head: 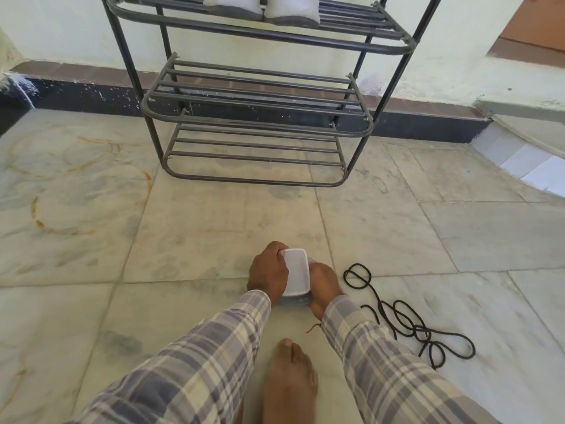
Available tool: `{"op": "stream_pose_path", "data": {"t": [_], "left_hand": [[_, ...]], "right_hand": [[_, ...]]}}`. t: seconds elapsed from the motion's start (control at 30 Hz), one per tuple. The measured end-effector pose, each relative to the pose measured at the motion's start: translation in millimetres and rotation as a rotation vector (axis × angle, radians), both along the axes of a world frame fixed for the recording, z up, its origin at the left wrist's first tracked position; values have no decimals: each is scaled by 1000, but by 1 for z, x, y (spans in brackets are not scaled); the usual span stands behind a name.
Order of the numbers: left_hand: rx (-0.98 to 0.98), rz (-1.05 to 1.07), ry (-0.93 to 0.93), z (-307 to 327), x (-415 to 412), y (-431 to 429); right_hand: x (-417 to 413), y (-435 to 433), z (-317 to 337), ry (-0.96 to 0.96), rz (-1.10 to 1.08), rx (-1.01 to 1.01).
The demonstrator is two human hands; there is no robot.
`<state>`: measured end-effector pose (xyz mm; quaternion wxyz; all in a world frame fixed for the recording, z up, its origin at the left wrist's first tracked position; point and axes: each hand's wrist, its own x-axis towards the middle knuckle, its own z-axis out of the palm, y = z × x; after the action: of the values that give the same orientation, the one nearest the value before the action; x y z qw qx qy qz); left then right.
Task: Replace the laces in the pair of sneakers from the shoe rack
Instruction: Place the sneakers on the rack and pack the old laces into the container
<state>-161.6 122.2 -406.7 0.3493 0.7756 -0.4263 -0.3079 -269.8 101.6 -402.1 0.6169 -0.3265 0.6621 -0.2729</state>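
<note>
Both hands on a small container (296, 272) with a white lid, sitting low over the floor (189, 240) at 6 o'clock from frame centre. Left hand (269, 270) grips its left side, fingers curled over the far-left corner of the lid. Right hand (324, 286) wraps the right side, thumb edge against the lid rim; its fingertips are hidden behind the box. Lid is on. Contents not readable. Black laces (415, 328) lie loose and looped on the tiles at 4 o'clock from the container, near it but not touching, no hand on them. Shoe rack (260, 32) stands against the wall at 12 o'clock, well apart from the hands. The pair of sneakers (232, 6), pale with grey soles, sits side by side on the top visible shelf, cut off by the upper frame edge; can't tell if they are laced. The two shelves below show only bars. Bare foot (290, 381) at 6 o'clock, just below the container, between the two plaid sleeves (198, 362).
</note>
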Motion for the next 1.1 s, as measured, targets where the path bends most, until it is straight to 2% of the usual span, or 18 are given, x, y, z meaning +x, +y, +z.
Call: {"op": "stream_pose_path", "data": {"t": [0.17, 0.27, 0.43, 0.6, 0.77, 0.9, 0.97, 1.1], "left_hand": [[-34, 29, 38, 1, -7, 3], [-53, 37, 125, 6, -13, 3], [-41, -19, 177, 10, -21, 7], [-30, 67, 217, 16, -21, 4], [-41, 17, 145, 12, -21, 5], [-31, -9, 81, 6, -21, 7], [-21, 11, 88, 2, -21, 7], [47, 53, 119, -2, -25, 1]], "right_hand": [[-7, 1, 2, -106, -73, 61], [-6, 1, 6, -137, -101, 53], [-3, 4, 10, -63, -75, -39], [-7, 4, 11, -25, -104, -58], [-9, 5, 15, -90, -131, 14], [-7, 5, 15, -98, -165, -2], [-4, 7, 16, -52, -123, -29], [-3, 9, 15, 221, 72, -200]]}}
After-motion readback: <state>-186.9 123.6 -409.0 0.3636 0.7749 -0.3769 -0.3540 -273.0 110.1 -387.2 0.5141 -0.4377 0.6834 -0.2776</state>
